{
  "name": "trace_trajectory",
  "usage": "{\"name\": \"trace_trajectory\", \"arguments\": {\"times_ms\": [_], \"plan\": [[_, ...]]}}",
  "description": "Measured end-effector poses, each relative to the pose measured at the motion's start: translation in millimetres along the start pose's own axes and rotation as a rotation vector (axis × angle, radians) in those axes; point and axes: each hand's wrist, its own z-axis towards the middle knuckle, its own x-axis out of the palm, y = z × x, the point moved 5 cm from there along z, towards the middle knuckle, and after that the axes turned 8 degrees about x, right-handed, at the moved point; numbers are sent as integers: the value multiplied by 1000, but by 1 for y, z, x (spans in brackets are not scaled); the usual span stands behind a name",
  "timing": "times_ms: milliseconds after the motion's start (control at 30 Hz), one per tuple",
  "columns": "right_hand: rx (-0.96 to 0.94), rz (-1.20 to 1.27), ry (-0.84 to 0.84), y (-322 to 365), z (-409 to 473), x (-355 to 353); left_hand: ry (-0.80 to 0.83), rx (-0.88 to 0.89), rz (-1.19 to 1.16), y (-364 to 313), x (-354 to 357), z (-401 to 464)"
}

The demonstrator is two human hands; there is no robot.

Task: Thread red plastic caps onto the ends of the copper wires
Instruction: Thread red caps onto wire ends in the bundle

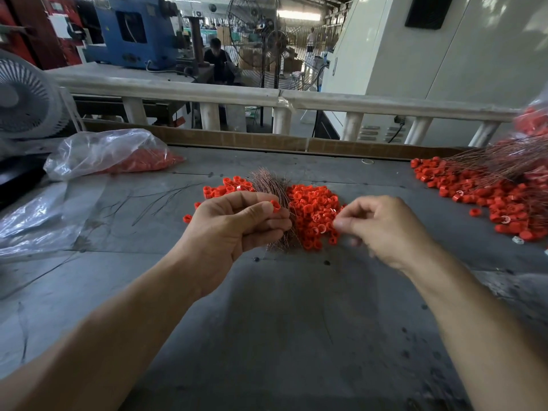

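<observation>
A grey worktable (281,307) is seen from above, with two bare forearms reaching over it. At its centre lies a heap of red plastic caps (311,215), taken here as the landmark. A bundle of thin copper wires (271,185) rises against the heap's left edge, splitting off a smaller patch of caps on the far left. The left hand (234,229) is closed around the lower part of this bundle, and a single red cap (275,205) is pinched between its thumb and forefinger, just left of the heap. The right hand (382,229) is held just right of the heap, fingers curled and fingertips drawn together; it is blurred, so whether anything is gripped cannot be told. Far to the right of the heap, a second spread of caps (486,197) is covered by fanned-out copper wires (504,164). To the far left, behind the heap, a clear plastic bag (109,152) of red caps is lying. A white fan (23,96) is seen beyond that bag. Behind the heap, a pale railing (267,99) borders the table.
</observation>
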Motion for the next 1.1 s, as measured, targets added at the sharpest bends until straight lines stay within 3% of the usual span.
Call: {"name": "trace_trajectory", "arguments": {"times_ms": [100, 167, 567, 867, 1100], "plan": [[-47, 390, 162, 19, -10, 12, 13, 0, 4, 1, 2, 0], [-75, 449, 221, 28, -17, 23, 24, -5, 9, 2, 4, 0], [-250, 359, 104, 37, -31, 32, 27, 6, -10, 1, 4, -1], [-195, 508, 136, 37, -30, 35, 43, 14, 5, 1, 5, -2], [-385, 345, 33, 51, -41, 31, 54, 29, 14, 0, 7, -2]]}}
